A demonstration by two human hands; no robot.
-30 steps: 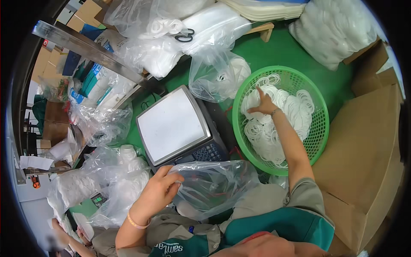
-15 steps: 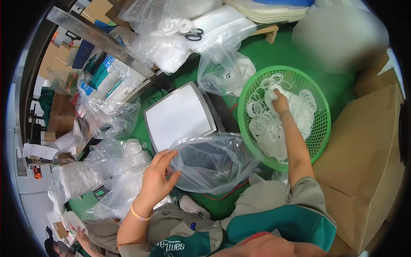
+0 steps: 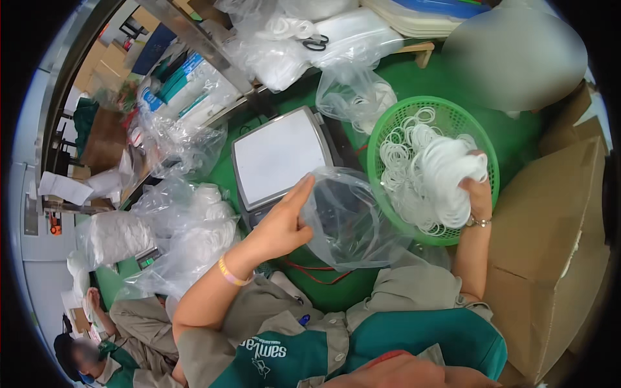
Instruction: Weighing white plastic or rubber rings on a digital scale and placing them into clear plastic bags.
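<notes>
A thick bunch of white rings (image 3: pixel 446 174) is gripped in my right hand (image 3: pixel 478 194), over the right side of a green mesh basket (image 3: pixel 486 136). The rings look thin and flexible; more of them lie loose in the basket around and under the bunch. To the left of the basket a clear plastic bag (image 3: pixel 362 226) stands with its mouth spread. My left hand (image 3: pixel 281 223) is at the bag's left rim, fingers stretched out and thumb apart, the fingertips touching the plastic.
Behind the bag sits a flat white-topped scale (image 3: pixel 281 155) on the green floor. A large cardboard box (image 3: pixel 550 252) borders the basket's right side. Bagged white goods (image 3: pixel 200 226) lie at left; black-handled scissors (image 3: pixel 315 43) rest at the back. A co-worker (image 3: pixel 97 352) is at lower left.
My right hand has gathered a big bunch of rings and moved toward the basket's right side. My left hand and the bag have shifted right and away from me. The view has turned slightly.
</notes>
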